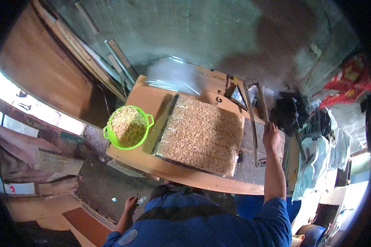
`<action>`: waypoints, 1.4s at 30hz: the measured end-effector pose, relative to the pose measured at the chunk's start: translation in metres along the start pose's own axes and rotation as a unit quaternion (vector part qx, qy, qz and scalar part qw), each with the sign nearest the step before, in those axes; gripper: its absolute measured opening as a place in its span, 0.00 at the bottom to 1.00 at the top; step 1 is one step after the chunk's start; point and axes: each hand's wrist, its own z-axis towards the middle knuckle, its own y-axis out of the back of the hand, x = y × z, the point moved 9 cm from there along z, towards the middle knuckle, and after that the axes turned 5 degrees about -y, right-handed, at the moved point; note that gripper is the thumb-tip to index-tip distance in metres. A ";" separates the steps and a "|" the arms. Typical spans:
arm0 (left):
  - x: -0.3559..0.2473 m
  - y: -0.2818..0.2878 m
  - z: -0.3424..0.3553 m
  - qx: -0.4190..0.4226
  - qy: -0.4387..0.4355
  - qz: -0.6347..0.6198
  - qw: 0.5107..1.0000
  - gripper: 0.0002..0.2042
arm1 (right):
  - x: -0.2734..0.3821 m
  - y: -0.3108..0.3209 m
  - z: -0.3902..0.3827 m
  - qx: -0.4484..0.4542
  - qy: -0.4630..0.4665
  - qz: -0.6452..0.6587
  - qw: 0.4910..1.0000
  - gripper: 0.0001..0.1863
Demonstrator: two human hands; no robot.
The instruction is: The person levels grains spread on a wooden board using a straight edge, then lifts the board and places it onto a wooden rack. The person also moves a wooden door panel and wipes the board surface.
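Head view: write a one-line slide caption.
Right hand grips a metal frame beside a scored nut slab and green basket.

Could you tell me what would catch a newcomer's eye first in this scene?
Probably the bright green basket heaped with pale grain, on the left end of the wooden table. Beside it lies a big flat slab of pressed grain. The right hand grips a wooden frame at the table's right edge.
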 end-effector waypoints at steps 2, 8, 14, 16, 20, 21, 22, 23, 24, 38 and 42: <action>0.009 0.005 0.002 0.015 0.001 -0.006 1.000 0.22 | 0.034 -0.006 0.029 -0.014 0.034 0.024 0.999 0.11; 0.027 0.026 0.000 -0.021 0.021 -0.043 0.999 0.23 | 0.132 -0.064 0.106 0.014 0.137 -0.036 0.990 0.16; 0.034 0.046 -0.007 -0.046 0.046 -0.094 0.993 0.22 | 0.194 -0.115 0.142 0.072 0.140 -0.083 0.984 0.13; 0.037 0.051 -0.010 -0.048 0.060 -0.094 0.993 0.21 | 0.214 -0.125 0.146 0.084 0.146 -0.069 0.983 0.14; 0.044 0.059 -0.015 -0.058 0.058 -0.114 0.990 0.21 | 0.239 -0.162 0.153 0.144 0.130 -0.108 0.975 0.18; 0.050 0.061 -0.017 -0.066 0.077 -0.112 0.989 0.21 | 0.244 -0.173 0.155 0.149 0.130 -0.128 0.972 0.19; 0.047 0.061 -0.015 -0.057 0.048 -0.119 0.990 0.21 | 0.249 -0.178 0.158 0.123 0.129 -0.095 0.979 0.21; 0.048 0.062 -0.015 -0.050 0.047 -0.109 0.992 0.21 | 0.249 -0.188 0.161 0.127 0.125 -0.097 0.979 0.21; 0.053 0.064 -0.014 -0.048 0.061 -0.086 0.993 0.21 | 0.248 -0.198 0.165 0.132 0.122 -0.110 0.978 0.22; 0.062 0.091 -0.028 -0.076 0.081 -0.098 0.989 0.22 | 0.245 -0.230 0.148 0.167 0.065 -0.163 0.970 0.32; 0.062 0.087 -0.016 -0.064 0.079 -0.084 0.991 0.20 | 0.265 -0.199 0.140 0.082 0.103 -0.050 0.990 0.36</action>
